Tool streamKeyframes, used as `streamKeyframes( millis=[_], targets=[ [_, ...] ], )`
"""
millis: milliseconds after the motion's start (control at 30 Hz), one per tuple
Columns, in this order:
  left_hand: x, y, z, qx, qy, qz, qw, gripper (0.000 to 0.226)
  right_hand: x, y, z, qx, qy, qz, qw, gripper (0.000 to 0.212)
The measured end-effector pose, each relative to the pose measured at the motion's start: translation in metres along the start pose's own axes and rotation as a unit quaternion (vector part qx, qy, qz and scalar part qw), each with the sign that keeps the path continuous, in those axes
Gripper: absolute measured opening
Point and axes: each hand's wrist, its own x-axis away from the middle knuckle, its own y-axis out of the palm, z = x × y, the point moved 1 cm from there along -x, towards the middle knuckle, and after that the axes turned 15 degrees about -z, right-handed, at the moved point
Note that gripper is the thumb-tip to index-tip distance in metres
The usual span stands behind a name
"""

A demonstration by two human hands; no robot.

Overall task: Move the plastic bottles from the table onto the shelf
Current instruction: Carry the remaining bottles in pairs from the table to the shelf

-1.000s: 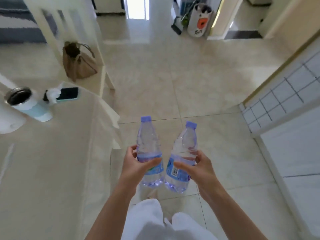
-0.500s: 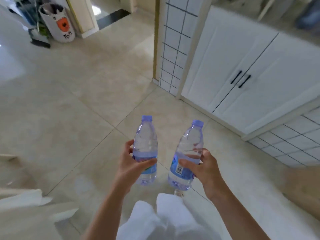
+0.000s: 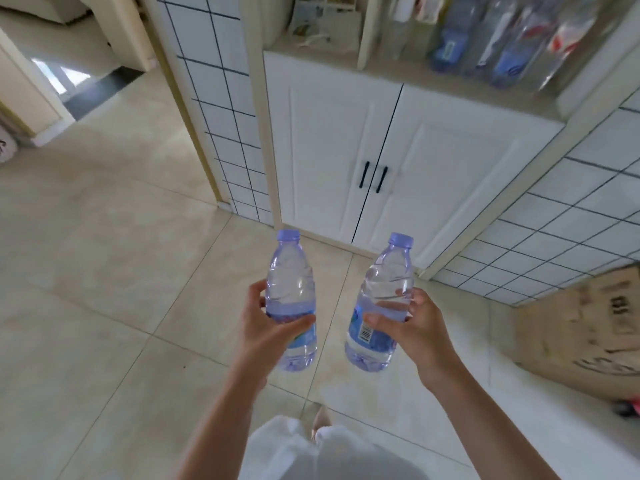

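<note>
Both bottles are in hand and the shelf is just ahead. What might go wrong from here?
1. The shelf already holds a row of bottles; setting two more in could topple them.
2. The left hand and right hand each grip a bottle, left bottle and right bottle, so neither is free to clear space.
3. The cardboard box on the floor at the right may catch a foot.

two clear plastic bottles with pale purple caps and blue labels stood near upright at lower centre of the frame: the left bottle (image 3: 292,296) beside the right bottle (image 3: 384,306), apart, the right tilted slightly.
</note>
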Motion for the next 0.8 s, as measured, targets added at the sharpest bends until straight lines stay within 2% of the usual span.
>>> streamKeyframes(
  millis=[133,400,800],
  targets=[
    [-0.045,0.023,0.025,-0.015,0.018,-0.023,0.999,0.079,-0.035,-0.028,-0.015,0.001,-0.009,0.028,1.000,0.050],
    [-0.167,0.050,0.088,-0.067,0.062,-0.066,0.994,0.075,-0.134,-0.072,-0.057,0.004,-0.009,0.070,0.998,0.056],
    [-0.345,0.090,0.196,-0.109,0.106,-0.113,0.982,0.079,-0.284,-0.124,-0.149,0.042,-0.038,0.144,0.988,0.054]
  ],
)
